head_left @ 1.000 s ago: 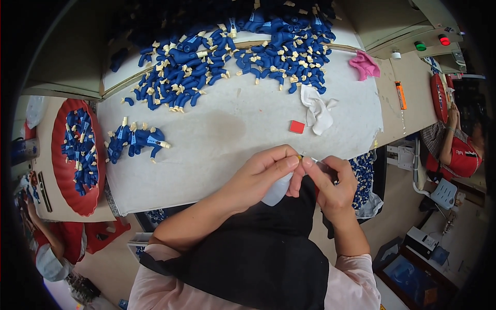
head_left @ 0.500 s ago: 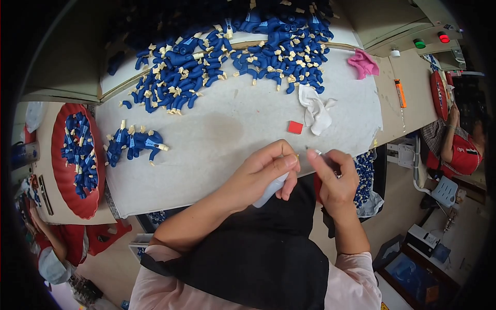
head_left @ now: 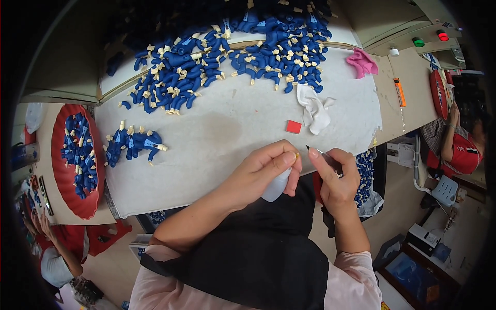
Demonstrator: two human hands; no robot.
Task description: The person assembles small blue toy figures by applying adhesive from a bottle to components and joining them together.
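I see the left hand [head_left: 274, 170] pinching a pale bottle [head_left: 277, 188] above the apron [head_left: 253, 258], the right hand [head_left: 338, 182] clasping a thin tool [head_left: 324, 155]. A slip, I'd judge, could jab the left hand; over-squeezing could make the bottle leak.

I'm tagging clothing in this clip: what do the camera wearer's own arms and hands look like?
The left grip and right grip are bare, ungloved hands. Both forearms are uncovered, with no watch visible, beyond loose, pale pink sleeves.
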